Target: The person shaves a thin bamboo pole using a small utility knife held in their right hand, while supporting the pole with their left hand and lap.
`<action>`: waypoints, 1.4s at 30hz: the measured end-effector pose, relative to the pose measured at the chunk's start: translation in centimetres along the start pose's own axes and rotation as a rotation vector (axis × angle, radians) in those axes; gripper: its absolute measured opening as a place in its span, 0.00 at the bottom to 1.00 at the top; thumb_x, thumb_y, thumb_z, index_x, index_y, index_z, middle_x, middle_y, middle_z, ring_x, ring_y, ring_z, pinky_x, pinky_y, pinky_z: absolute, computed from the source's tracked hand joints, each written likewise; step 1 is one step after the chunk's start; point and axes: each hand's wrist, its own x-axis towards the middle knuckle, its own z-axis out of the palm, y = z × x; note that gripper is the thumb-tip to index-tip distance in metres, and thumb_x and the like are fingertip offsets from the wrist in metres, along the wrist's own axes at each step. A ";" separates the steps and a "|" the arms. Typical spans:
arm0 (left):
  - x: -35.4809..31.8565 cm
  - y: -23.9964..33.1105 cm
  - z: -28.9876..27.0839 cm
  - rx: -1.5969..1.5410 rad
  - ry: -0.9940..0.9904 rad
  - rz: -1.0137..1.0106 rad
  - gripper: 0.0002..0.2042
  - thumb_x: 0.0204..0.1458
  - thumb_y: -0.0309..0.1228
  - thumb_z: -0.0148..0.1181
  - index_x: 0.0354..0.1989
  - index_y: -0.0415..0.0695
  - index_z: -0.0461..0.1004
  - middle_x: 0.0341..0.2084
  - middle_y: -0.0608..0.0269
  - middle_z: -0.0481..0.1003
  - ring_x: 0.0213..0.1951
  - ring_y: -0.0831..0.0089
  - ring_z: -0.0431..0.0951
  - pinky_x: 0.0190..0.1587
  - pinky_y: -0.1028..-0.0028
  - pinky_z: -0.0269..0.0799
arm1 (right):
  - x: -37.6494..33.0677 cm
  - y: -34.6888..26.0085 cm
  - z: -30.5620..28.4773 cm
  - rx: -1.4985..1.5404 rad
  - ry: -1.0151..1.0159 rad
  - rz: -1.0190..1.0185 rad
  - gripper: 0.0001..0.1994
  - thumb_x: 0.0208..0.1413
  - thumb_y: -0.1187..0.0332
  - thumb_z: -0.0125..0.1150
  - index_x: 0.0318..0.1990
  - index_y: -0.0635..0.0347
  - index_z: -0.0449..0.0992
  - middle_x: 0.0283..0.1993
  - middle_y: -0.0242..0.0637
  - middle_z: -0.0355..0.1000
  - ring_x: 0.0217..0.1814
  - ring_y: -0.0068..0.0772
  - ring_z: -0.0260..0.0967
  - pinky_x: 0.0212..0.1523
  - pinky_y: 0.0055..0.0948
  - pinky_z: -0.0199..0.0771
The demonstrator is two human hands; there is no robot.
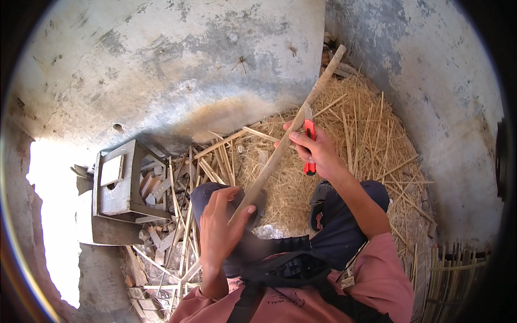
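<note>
A long pale wooden stick [269,168], possibly bamboo, slants from my lap up to the far right. My left hand [218,222] rests by my left knee, its thumb and fingers around the stick's lower part. Farther up, my right hand [319,149] grips a red utility knife [310,133] with its blade out. The blade lies against the stick's upper half. Some fingertips of that hand show on the stick's far left side, so it also touches the stick there.
Straw and thin shavings [371,129] cover the floor ahead and right. A worn wooden stool-like frame [116,185] lies at left among split strips [183,237] and rubble. Weathered walls [215,48] close in the far side. Upright slats [455,274] stand at lower right.
</note>
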 end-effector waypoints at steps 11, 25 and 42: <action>0.8 -1.1 2.4 -0.266 -0.221 -0.102 0.16 0.58 0.27 0.72 0.53 0.35 0.80 0.37 0.57 0.86 0.33 0.75 0.86 0.36 0.74 0.79 | -0.3 1.1 -0.4 -0.085 -0.007 -0.070 0.22 0.72 0.64 0.64 0.68 0.63 0.75 0.28 0.17 0.65 0.20 0.07 0.49 0.21 0.20 0.45; 0.3 -1.6 2.5 -0.561 -0.228 -0.254 0.13 0.65 0.27 0.64 0.55 0.36 0.79 0.27 0.61 0.74 0.31 0.76 0.71 0.35 0.71 0.67 | -0.8 0.2 0.4 -0.127 0.099 -0.110 0.19 0.68 0.65 0.70 0.60 0.64 0.77 0.35 0.29 0.80 0.23 0.09 0.57 0.24 0.20 0.53; -1.0 -4.7 -0.7 -0.384 -0.445 -0.213 0.15 0.62 0.30 0.73 0.52 0.38 0.78 0.26 0.74 0.76 0.27 0.86 0.71 0.30 0.78 0.67 | -0.3 -1.4 -1.4 -0.031 0.221 -0.114 0.22 0.69 0.57 0.69 0.61 0.62 0.77 0.23 0.20 0.64 0.19 0.10 0.51 0.21 0.20 0.48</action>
